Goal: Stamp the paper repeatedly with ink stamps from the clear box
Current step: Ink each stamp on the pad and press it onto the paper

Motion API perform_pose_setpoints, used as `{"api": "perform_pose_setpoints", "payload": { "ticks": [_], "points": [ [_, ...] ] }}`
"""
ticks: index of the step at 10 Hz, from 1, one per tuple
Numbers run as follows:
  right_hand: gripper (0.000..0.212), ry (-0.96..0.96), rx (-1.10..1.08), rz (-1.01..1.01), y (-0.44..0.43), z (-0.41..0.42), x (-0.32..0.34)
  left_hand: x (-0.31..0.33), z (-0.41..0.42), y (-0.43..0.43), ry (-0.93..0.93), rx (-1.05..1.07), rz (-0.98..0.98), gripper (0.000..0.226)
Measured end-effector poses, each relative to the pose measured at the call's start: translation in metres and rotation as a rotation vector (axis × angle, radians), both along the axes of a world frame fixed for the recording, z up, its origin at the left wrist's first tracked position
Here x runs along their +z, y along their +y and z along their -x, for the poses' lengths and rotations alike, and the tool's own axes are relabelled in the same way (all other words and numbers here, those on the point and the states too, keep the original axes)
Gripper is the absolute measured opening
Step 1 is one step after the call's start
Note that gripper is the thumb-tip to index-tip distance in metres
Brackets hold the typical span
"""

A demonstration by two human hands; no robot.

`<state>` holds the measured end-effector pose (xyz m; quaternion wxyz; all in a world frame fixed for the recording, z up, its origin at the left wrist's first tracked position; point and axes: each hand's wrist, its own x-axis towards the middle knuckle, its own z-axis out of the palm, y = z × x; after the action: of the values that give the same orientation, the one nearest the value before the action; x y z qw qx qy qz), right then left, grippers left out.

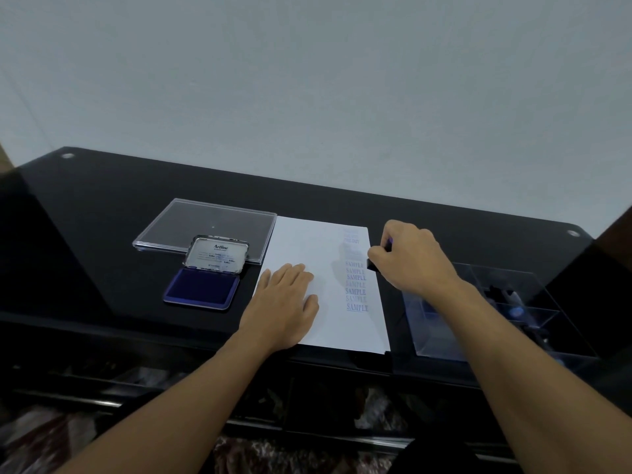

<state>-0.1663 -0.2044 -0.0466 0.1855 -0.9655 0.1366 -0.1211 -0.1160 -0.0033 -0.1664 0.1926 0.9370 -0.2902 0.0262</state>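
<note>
The right hand (408, 256) is pinching a black stamp (372, 264) at the paper's (301, 248) right edge, beside the SAMPLE column (356, 285) (long axis running away); the left hand (287, 302) is lying flat, pinning the paper.

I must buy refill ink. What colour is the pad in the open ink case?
Dark blue, almost violet; the head view shows the ink pad clearly.

I am seeing a glossy black desk (102, 217) carrying a white paper (297, 241). A column of SAMPLE prints (356, 285) is running down it in blue-violet, fading paler toward the top. The ink pad (201, 285) is showing deep blue, its open lid (219, 256) silvery with black lettering. The stamp (371, 264) is looking black against a pale grey wall (307, 80).
</note>
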Motion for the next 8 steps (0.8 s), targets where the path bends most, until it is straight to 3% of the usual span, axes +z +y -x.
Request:
{"api": "perform_pose_setpoints", "payload": {
  "ticks": [3,5,6,7,8],
  "points": [
    [0.013,0.041,-0.012,-0.046,-0.021,0.016,0.012,0.005,0.000,-0.002,0.027,-0.003,-0.014,0.047],
    [0.022,0.072,-0.061,-0.131,-0.049,0.028,0.019,0.021,-0.006,-0.014,0.056,0.022,-0.095,0.044],
    [0.024,0.083,-0.089,-0.180,-0.060,0.032,0.020,0.026,-0.003,-0.030,0.014,-0.008,-0.098,0.054],
    [0.018,0.117,-0.082,-0.194,-0.068,0.032,0.016,0.026,0.000,-0.048,-0.020,-0.074,-0.053,0.060],
    [0.012,0.184,-0.075,-0.208,-0.076,0.031,0.004,0.027,0.005,-0.069,0.003,-0.111,-0.040,0.051]
  ]
}}
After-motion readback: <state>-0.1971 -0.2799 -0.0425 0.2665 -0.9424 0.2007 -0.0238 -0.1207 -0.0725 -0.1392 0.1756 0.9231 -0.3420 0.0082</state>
